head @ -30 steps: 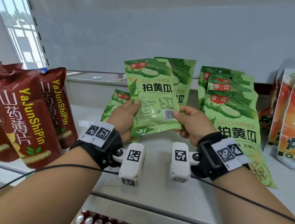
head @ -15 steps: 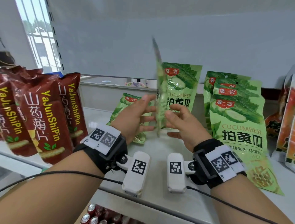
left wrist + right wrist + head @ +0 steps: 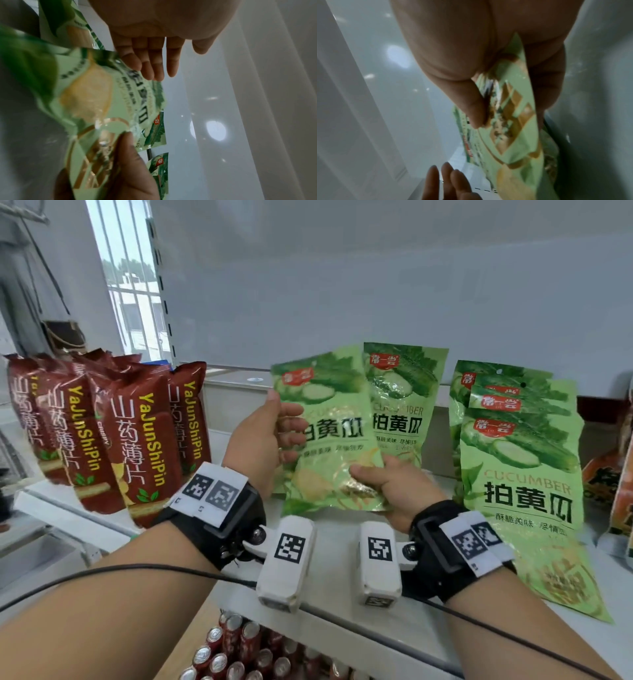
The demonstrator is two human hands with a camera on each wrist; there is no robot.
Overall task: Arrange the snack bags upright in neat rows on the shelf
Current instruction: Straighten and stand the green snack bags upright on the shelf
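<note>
I hold a green cucumber snack bag (image 3: 329, 433) upright over the shelf (image 3: 335, 621), its front face toward me. My left hand (image 3: 274, 436) lies against its left edge with straight fingers (image 3: 150, 63) touching the front. My right hand (image 3: 387, 484) pinches the bag's lower right corner between thumb (image 3: 471, 102) and fingers. The bag (image 3: 89, 97) is blurred in both wrist views. Right behind it another green cucumber bag (image 3: 404, 405) stands upright. Several more green bags (image 3: 520, 460) lean in an overlapping pile at the right.
Dark red yam-chip bags (image 3: 137, 440) stand in a row on the shelf's left end. Orange bags (image 3: 613, 474) stand at the far right edge. A white back panel closes the shelf behind. Drink cans (image 3: 239, 652) fill the level below the shelf's front edge.
The held bag has turned about its upright axis: its back with the barcode faced me, then it was edge-on, and now its front faces me. My right hand dropped to its lower corner.
</note>
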